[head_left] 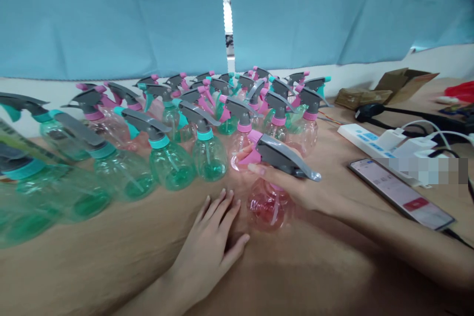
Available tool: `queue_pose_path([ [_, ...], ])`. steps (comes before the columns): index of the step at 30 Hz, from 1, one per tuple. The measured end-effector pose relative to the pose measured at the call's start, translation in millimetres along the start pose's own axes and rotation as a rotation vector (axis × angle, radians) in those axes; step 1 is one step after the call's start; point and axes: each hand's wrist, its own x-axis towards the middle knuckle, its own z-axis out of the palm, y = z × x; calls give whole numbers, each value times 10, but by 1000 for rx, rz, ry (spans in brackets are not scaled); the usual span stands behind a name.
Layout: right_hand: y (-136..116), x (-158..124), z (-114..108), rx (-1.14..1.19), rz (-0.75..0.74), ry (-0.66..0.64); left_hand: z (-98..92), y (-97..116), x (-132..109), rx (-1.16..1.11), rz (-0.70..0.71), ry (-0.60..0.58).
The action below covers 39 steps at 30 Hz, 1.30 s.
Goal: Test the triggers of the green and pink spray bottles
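A pink spray bottle (268, 207) with a grey and pink trigger head stands upright at the front of the group. My right hand (292, 180) is wrapped round its neck, just under the trigger head; part of the fingers is hidden behind it. To the left of this bottle, my left hand (217, 232) lies flat on the table with its fingers apart, holding nothing. Just beyond my hands stand a green spray bottle (210, 158) and another pink spray bottle (237, 150). A second green bottle (172, 165) is farther left.
Several more green and pink spray bottles fill the back and left of the brown table (148, 266). On the right lie a phone (400, 192), a white power strip (370, 140) with plugs, black cables and a cardboard box (402, 84). A blue curtain (111, 15) hangs behind.
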Motion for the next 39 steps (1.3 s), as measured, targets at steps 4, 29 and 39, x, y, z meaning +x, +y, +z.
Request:
queue_pose_path([
  [4,-58,15,5,-19,18,-2,6,3,3,-1,-2,-7],
  [29,30,-7,-6,-95,-12,46,5,-2,-2,-2,-1,6],
  [39,26,-19,-12,-97,22,30,0,1,1,-32,-9,-9],
])
